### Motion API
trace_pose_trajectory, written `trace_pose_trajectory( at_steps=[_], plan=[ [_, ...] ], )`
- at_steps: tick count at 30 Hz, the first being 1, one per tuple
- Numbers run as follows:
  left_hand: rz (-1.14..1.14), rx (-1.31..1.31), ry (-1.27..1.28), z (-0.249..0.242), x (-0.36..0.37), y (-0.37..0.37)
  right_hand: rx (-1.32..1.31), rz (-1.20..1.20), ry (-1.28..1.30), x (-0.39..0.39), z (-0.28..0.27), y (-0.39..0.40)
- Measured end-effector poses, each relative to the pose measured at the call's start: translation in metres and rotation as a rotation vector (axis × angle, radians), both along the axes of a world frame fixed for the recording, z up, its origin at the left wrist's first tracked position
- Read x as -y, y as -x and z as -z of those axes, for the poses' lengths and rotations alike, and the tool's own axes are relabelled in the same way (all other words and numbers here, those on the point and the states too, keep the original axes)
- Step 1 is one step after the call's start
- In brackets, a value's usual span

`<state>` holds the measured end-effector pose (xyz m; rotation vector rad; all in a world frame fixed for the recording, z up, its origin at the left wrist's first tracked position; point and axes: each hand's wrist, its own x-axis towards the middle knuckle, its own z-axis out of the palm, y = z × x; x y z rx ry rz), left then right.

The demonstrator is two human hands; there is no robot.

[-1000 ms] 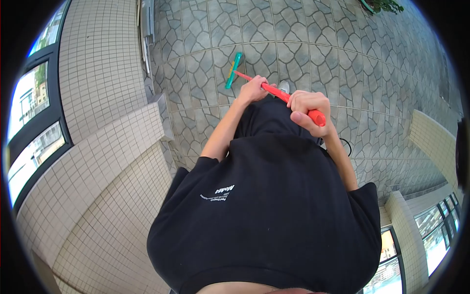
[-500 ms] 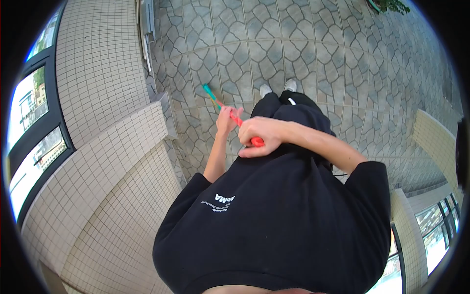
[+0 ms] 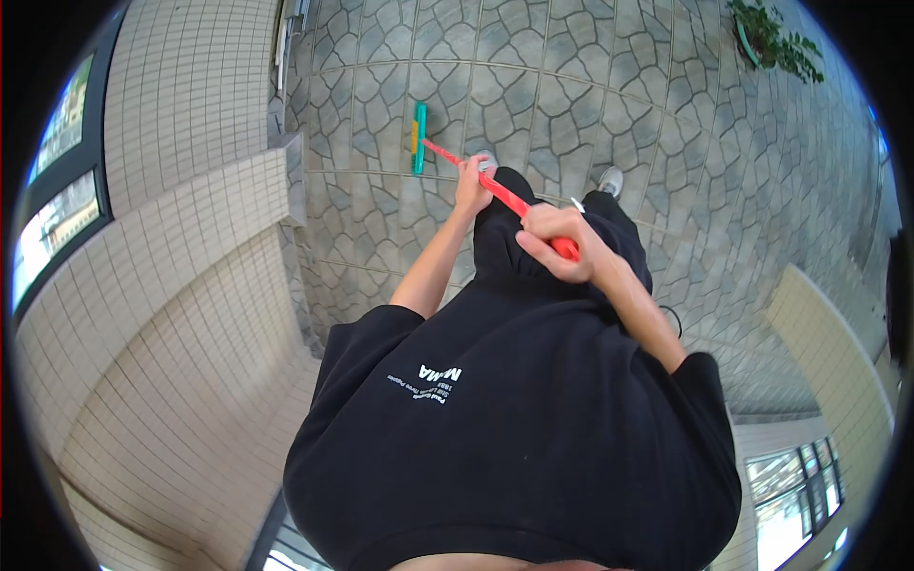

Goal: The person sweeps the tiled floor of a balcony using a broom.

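In the head view, the left hand (image 3: pixel 473 186) is closed around the lower part of a red handle (image 3: pixel 511 199), while the right hand (image 3: pixel 564 240) grips its top end, fingers covering much of that stretch; the handle slants down to a green head (image 3: pixel 420 157) on the stone paving (image 3: pixel 514 103), left of the feet, its yellowish strip too small to make out clearly; the left shoe (image 3: pixel 485 159) is partly hidden behind the left hand; a potted plant (image 3: pixel 779 48) is cut off by the dark, curved frame edge.
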<state>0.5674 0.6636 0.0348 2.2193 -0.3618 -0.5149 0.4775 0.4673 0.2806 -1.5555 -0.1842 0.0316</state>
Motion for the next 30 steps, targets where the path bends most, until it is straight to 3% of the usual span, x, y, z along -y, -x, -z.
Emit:
trace_pose_trajectory(
  at_steps=[6, 8, 12, 14, 16, 18, 21, 28, 30],
  plan=[
    [0.16, 0.08, 0.28, 0.004, 0.154, 0.07, -0.026, 0.178, 0.115, 0.119, -0.041, 0.081],
    [0.14, -0.002, 0.304, -0.018, 0.207, 0.096, -0.043, 0.183, 0.178, 0.159, -0.058, 0.102],
    [0.174, -0.034, 0.261, -0.059, 0.266, 0.128, 0.07, 0.183, 0.092, 0.201, -0.073, 0.128],
    [0.295, -0.065, 0.105, -0.085, 0.273, 0.137, 0.173, 0.225, 0.053, 0.206, -0.071, 0.136],
    [0.37, -0.039, 0.028, -0.108, 0.268, 0.136, 0.277, 0.388, -0.107, 0.201, -0.079, 0.141],
    [0.389, -0.016, -0.055, -0.135, 0.253, 0.143, 0.335, 0.398, -0.163, 0.19, -0.092, 0.141],
    [0.261, -0.019, -0.077, -0.158, 0.213, 0.153, 0.368, 0.117, -0.252, 0.173, -0.107, 0.136],
    [0.062, 0.044, -0.121, -0.109, 0.086, 0.16, 0.318, -0.237, -0.128, 0.1, -0.069, 0.119],
    [-0.104, 0.12, -0.244, -0.09, 0.058, 0.162, 0.323, -0.253, -0.126, 0.079, -0.051, 0.112]
  ],
)
